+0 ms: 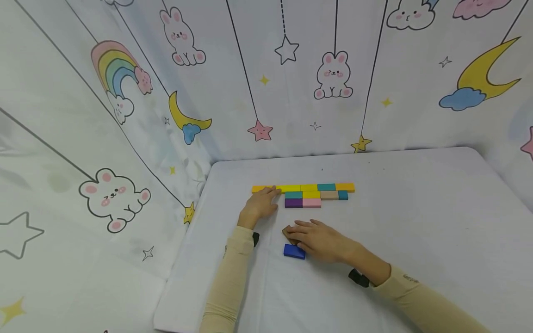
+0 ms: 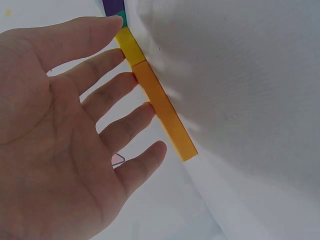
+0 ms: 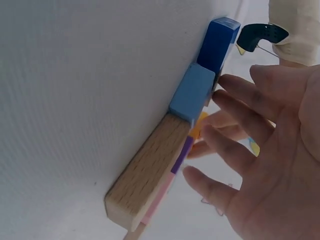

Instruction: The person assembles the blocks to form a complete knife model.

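Observation:
My left hand reaches to the left end of a row of coloured blocks, its fingertips right at the orange block and a yellow block. Its fingers are spread and nearly straight. Nearer the front, my right hand lies over loose blocks with relaxed fingers. A brown block and a dark blue block show past its fingertips. In the right wrist view, a light blue block and a wooden block stand beside the fingers; the head view hides both under the hand.
Behind the right hand, the rows include purple, pink, tan and teal blocks laid edge to edge. A white cloth covers the table. Printed curtains hang behind and at the left.

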Demonstrator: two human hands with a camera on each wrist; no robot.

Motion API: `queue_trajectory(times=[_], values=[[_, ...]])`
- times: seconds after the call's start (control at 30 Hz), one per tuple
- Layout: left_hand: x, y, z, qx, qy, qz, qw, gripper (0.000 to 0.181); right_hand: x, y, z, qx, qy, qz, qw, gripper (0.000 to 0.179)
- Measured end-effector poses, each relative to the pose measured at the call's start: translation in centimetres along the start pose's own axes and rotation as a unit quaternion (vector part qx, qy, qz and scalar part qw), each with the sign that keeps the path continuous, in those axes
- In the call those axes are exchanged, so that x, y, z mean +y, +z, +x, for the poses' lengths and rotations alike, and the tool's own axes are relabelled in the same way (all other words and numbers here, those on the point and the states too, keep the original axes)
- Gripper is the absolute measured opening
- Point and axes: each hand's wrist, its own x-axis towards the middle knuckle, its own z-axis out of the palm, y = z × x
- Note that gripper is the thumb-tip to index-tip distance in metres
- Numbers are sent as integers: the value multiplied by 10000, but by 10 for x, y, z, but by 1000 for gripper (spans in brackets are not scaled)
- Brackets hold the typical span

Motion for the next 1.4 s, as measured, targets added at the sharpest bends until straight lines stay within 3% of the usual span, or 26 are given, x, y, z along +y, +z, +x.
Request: queue_trajectory(times=[0.23,0.9,1.17,1.4], values=[[1,-1,0,24,12,74,10000,58,-1,3,2,13,249,256,9994,55],[1,1,-2,110,67,165,9998,57,-19,8,-8,319,703,-897,9930,50],[-1,2,-1,107,110,185,9997,58,-21,9,-11,434,568,-1258,9895,30],[0,1,-2,49,90,137,9999,58,-20,7,-20,421,943,-1687,9802,41]])
